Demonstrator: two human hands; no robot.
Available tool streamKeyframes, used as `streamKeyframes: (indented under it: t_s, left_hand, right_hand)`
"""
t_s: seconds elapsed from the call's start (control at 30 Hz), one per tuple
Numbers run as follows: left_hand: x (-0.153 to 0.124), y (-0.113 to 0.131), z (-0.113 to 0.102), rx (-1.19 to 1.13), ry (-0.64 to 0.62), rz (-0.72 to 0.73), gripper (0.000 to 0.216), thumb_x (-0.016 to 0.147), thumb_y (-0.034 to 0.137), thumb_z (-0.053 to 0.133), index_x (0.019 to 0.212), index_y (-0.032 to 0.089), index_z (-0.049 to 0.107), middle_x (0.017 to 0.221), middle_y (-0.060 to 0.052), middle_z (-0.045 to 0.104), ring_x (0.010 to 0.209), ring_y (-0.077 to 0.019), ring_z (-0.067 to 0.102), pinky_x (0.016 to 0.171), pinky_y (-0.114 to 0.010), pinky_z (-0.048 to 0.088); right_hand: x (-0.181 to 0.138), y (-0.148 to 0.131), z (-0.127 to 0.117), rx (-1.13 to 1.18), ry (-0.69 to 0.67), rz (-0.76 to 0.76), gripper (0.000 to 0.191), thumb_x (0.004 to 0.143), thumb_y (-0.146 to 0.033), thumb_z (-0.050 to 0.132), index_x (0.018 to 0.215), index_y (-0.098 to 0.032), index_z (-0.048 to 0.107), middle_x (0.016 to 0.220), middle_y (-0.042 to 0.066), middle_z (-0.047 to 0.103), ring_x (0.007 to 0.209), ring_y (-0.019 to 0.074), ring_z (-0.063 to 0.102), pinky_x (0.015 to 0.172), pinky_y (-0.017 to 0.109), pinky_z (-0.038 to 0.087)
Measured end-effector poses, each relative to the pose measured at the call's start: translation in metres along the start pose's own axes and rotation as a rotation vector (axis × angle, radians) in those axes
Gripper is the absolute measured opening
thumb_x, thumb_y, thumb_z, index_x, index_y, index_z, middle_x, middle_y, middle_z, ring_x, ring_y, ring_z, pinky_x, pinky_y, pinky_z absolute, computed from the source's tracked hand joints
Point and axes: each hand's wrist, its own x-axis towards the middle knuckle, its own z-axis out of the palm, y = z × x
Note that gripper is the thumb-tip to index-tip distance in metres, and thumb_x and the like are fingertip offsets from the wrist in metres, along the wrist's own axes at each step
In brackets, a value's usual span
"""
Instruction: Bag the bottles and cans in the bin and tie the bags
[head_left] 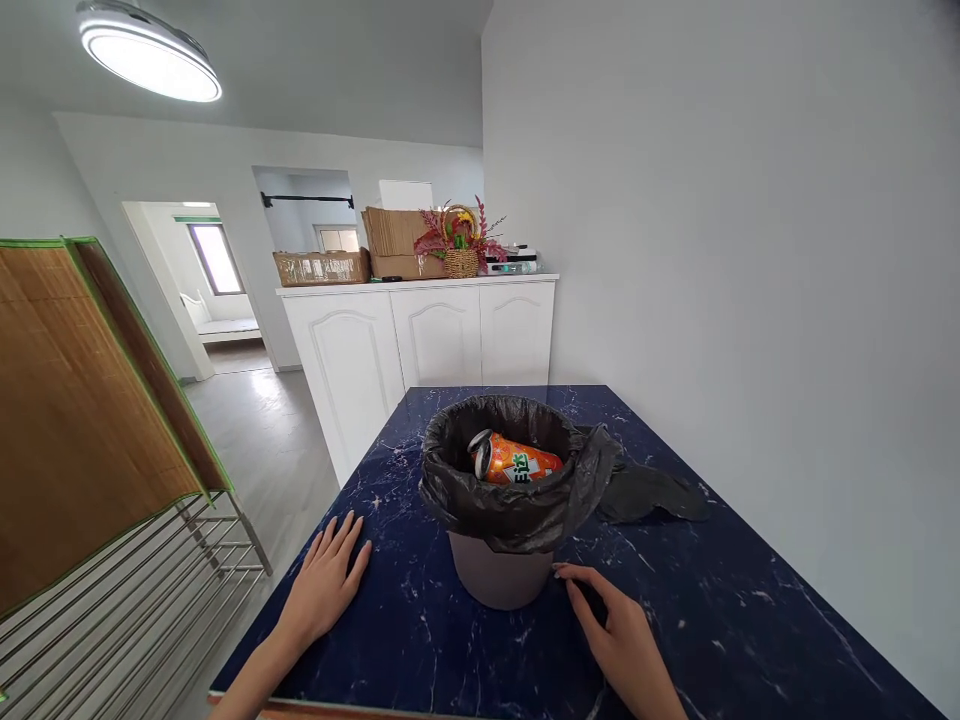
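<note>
A grey-brown bin (501,578) stands upright on the dark blue table, lined with a black plastic bag (480,510) folded over its rim. Inside lies an orange drink can (521,462) on its side, with the silvery end of what looks like a second can beside it. My left hand (324,578) rests flat on the table left of the bin, fingers spread, holding nothing. Close to the bin's lower right side is my right hand (611,620), its index finger and thumb bent with a gap between them. I see nothing held there; its other fingers are mostly hidden.
Loose black plastic (649,492) spreads over the table (750,600) right of the bin. Behind stands a white cabinet (439,335) bearing cardboard boxes (322,268) and a flower basket (460,262). A metal rack (225,540) with a brown mat (82,400) is at left; a wall rises at right.
</note>
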Motion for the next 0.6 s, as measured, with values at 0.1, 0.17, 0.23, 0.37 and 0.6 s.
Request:
streamKeyframes:
  t_s: [0.1,0.17,0.23,0.37,0.6]
  left_hand:
    - [0.001,-0.002,0.0,0.012,-0.006,0.008,0.067,0.105,0.051,0.039,0.16,0.016,0.054,0.169,-0.011,0.045,0.161,-0.0387,0.033,0.131,-0.061,0.028]
    - [0.001,-0.003,0.001,0.017,-0.018,0.01,0.07,0.105,0.053,0.037,0.161,0.013,0.052,0.17,-0.012,0.043,0.161,-0.0388,0.031,0.132,-0.06,0.028]
    - [0.0,-0.005,0.002,0.017,-0.02,0.016,0.071,0.106,0.054,0.036,0.161,0.013,0.051,0.17,-0.012,0.042,0.162,-0.0384,0.03,0.132,-0.06,0.028]
    - [-0.001,-0.011,0.005,0.01,0.013,0.029,0.067,0.107,0.055,0.038,0.162,0.021,0.052,0.17,-0.007,0.043,0.161,-0.0359,0.034,0.132,-0.059,0.029]
    - [-0.004,-0.019,0.008,0.002,0.036,0.069,0.064,0.108,0.054,0.041,0.165,0.026,0.047,0.17,-0.005,0.044,0.159,-0.0362,0.036,0.129,-0.061,0.033]
  right_hand:
    - [0.001,0.001,0.001,-0.011,0.009,0.012,0.047,0.101,-0.065,0.048,0.116,-0.031,0.076,0.124,0.011,0.078,0.044,0.0159,0.055,0.044,0.034,0.049]
    - [0.001,0.003,0.001,-0.022,0.006,0.01,0.045,0.102,-0.064,0.048,0.116,-0.032,0.077,0.127,0.01,0.078,0.045,0.017,0.058,0.044,0.034,0.051]
    - [0.003,0.008,0.0,-0.029,-0.01,0.005,0.042,0.102,-0.061,0.049,0.119,-0.034,0.076,0.132,0.008,0.077,0.05,0.0186,0.065,0.047,0.034,0.055]
    - [0.007,0.024,-0.002,-0.047,-0.041,-0.007,0.039,0.103,-0.058,0.052,0.123,-0.034,0.077,0.132,0.007,0.078,0.071,0.0254,0.078,0.052,0.033,0.059]
    - [0.005,0.03,0.014,-0.062,0.079,0.125,0.045,0.1,-0.059,0.05,0.117,-0.028,0.078,0.131,0.008,0.079,0.112,0.0336,0.078,0.084,0.038,0.067]
